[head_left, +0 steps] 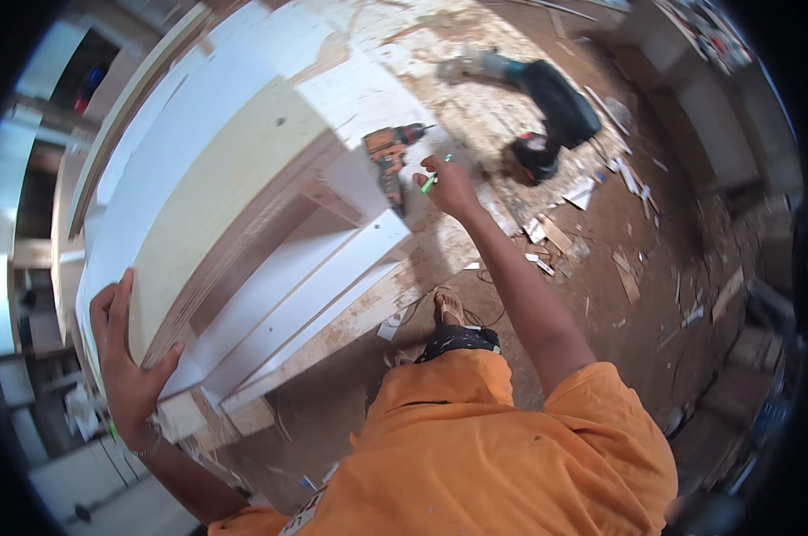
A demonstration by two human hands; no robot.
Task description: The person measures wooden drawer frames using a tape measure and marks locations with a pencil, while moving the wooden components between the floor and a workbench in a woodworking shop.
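Note:
A pale plywood strip (225, 179) lies along a white-faced wooden assembly (292, 313) with long slats. My left hand (131, 366) rests at the plywood's near end, fingers spread and touching it. My right hand (448, 192) is raised beside an orange-and-black drill (388, 147), closed on a slim green pen (429, 183). The drill lies on its side on the chip-strewn worktop (359, 45). A large black and teal power tool (551, 103), slightly blurred, lies beyond it to the right.
Offcuts (578, 192) litter the dirt floor (627, 304) to the right. Cabinet carcasses (681, 116) line the right side, stacked boards and panels (24, 268) the left. A cable (484, 317) lies on the floor by my sandalled foot (448, 308).

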